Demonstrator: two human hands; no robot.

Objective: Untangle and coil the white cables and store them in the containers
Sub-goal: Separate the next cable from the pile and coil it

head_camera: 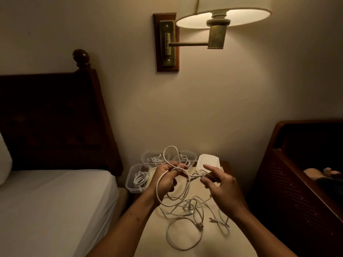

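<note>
No readable text, label, brand, number or sign shows anywhere.

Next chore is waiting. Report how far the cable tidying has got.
Done: the front container and back-left container hold coiled cables; the back-right container seems to. In hand: the left hand grips loops of a white cable, the right hand at its trailing end. Left: a tangle of cables lies on the table, and the lids sit stacked, unfitted.

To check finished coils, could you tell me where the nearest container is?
Head view: the container sits on the table, left edge, between the bed and the left hand.
</note>
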